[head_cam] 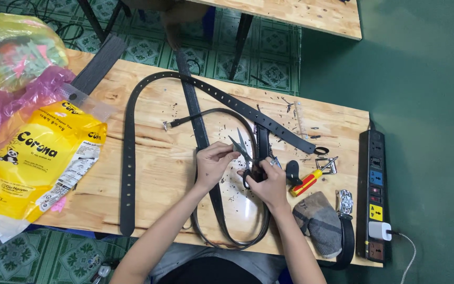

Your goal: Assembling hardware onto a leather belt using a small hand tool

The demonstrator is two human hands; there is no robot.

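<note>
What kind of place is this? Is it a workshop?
Probably a small home workshop for fixing belts. Black belts lie across a wooden table, the right hand holds scissors, and a screwdriver lies nearby.

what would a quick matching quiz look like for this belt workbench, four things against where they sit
Things:
1. scissors
2. screwdriver
3. power strip
4. yellow package

Places:
a. table's right edge
b. table's left end
c. in the right hand
d. just right of the hands, beside a metal buckle

Pairs: 1-c, 2-d, 3-a, 4-b
</note>
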